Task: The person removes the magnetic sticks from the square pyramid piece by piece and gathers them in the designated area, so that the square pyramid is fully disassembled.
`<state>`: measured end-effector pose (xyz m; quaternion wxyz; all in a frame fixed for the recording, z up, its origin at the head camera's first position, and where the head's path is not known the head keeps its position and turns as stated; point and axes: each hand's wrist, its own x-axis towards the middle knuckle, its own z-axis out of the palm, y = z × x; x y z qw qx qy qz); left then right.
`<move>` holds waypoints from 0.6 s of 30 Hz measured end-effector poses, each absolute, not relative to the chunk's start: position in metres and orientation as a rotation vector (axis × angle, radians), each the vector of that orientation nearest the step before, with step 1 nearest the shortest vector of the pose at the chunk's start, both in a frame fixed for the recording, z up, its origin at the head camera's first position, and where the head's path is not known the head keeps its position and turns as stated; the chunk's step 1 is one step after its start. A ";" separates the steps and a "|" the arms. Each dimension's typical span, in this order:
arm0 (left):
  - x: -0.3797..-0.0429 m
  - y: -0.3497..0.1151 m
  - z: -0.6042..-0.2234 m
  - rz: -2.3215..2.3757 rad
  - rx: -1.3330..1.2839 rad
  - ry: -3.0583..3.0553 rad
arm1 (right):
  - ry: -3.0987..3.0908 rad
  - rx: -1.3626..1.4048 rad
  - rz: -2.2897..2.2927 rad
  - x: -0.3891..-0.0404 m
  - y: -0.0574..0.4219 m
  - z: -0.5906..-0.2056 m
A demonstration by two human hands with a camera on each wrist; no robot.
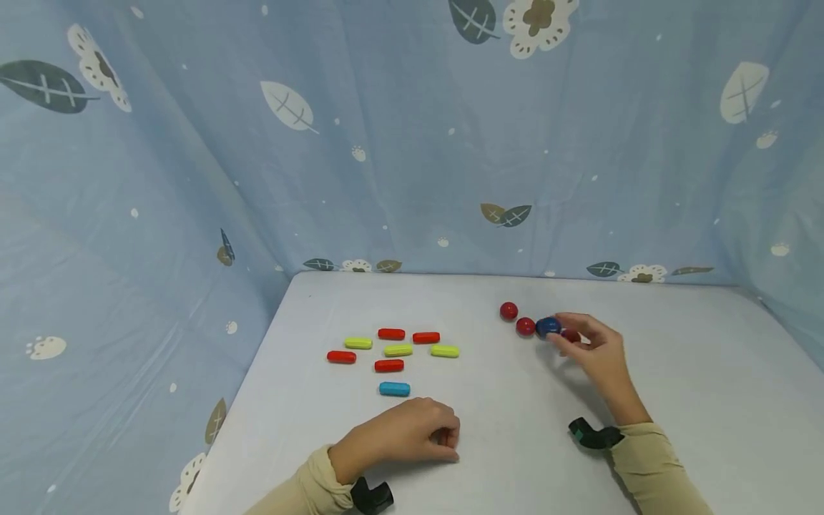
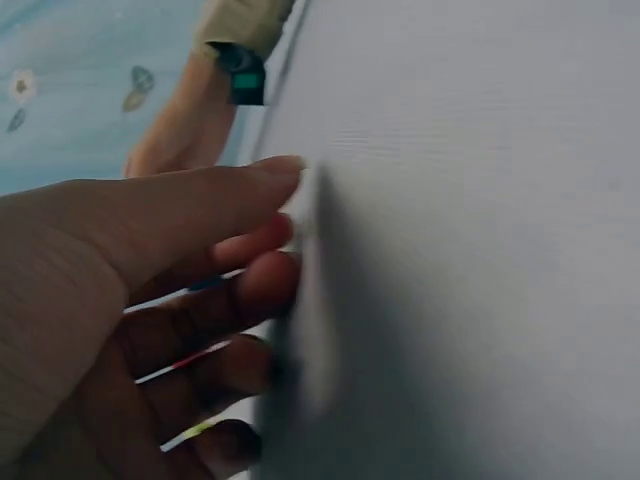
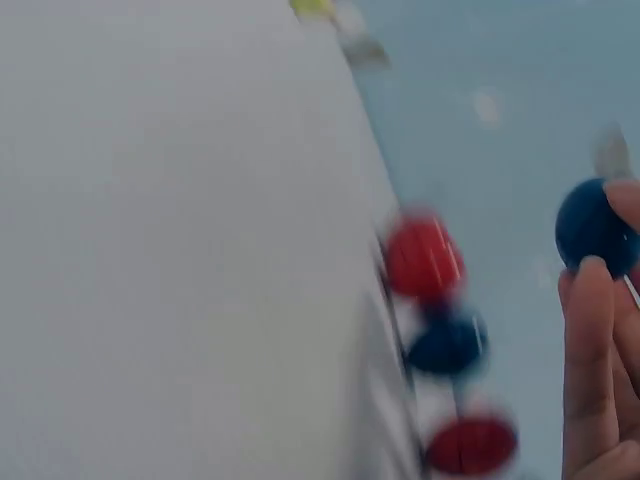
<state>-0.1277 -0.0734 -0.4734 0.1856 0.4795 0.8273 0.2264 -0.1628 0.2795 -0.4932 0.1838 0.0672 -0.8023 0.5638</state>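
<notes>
My right hand (image 1: 595,350) pinches a shiny blue ball (image 3: 585,228) between thumb and fingertips, at the back right of the white table. In the head view that blue ball (image 1: 548,327) overlaps another blue ball behind it. One red ball (image 1: 570,335) shows past the fingers; two more lie to the left, the nearer red ball (image 1: 525,327) and the farther red ball (image 1: 508,310). My left hand (image 1: 412,430) rests near the table's front, fingers loosely curled around nothing. In the left wrist view its thumb and fingers (image 2: 215,370) are bent, holding no object.
Left of the balls lie several short sticks, among them a red stick (image 1: 389,365) and a yellow stick (image 1: 398,350). A blue stick (image 1: 395,389) lies just beyond my left hand. Blue patterned cloth (image 1: 412,143) hangs behind the white table (image 1: 489,415).
</notes>
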 end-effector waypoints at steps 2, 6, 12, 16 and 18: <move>-0.127 -0.073 -0.476 0.679 1.328 2.310 | -2.239 0.025 1.539 -0.164 0.301 -0.497; -0.128 -0.074 -0.479 0.756 1.263 2.288 | -2.256 -0.240 1.478 -0.165 0.331 -0.507; -0.129 -0.074 -0.479 0.779 1.257 2.281 | -2.396 -0.378 1.367 -0.167 0.343 -0.516; -0.129 -0.073 -0.479 0.782 1.249 2.273 | -2.493 -0.382 1.264 -0.166 0.342 -0.520; -0.130 -0.073 -0.480 0.780 1.242 2.270 | -2.520 -0.383 1.244 -0.166 0.342 -0.521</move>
